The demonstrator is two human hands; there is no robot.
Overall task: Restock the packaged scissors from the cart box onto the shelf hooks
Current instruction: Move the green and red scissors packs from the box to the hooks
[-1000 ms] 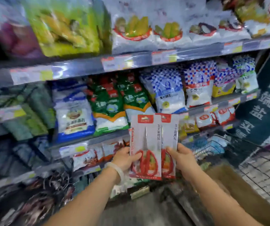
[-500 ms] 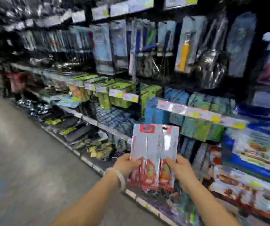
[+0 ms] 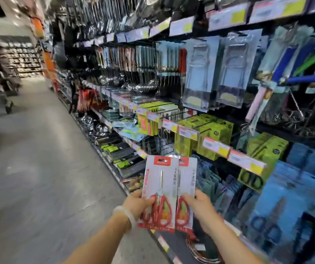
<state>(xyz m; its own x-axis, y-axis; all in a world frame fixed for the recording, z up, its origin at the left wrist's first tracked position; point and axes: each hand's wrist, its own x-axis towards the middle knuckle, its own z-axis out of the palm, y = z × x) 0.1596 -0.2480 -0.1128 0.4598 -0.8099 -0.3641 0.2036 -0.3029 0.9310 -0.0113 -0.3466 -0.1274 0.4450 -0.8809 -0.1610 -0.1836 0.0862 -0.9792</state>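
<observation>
Red-handled scissors packs (image 3: 164, 191) pinched between left hand (image 3: 136, 203), right hand (image 3: 200, 208) thumbs.

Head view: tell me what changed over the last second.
The view swung from food shelves to hanging kitchen utensils along the aisle. Unchanged: left hand and right hand grip two red-handled packaged scissors, fanned and upright.
</observation>
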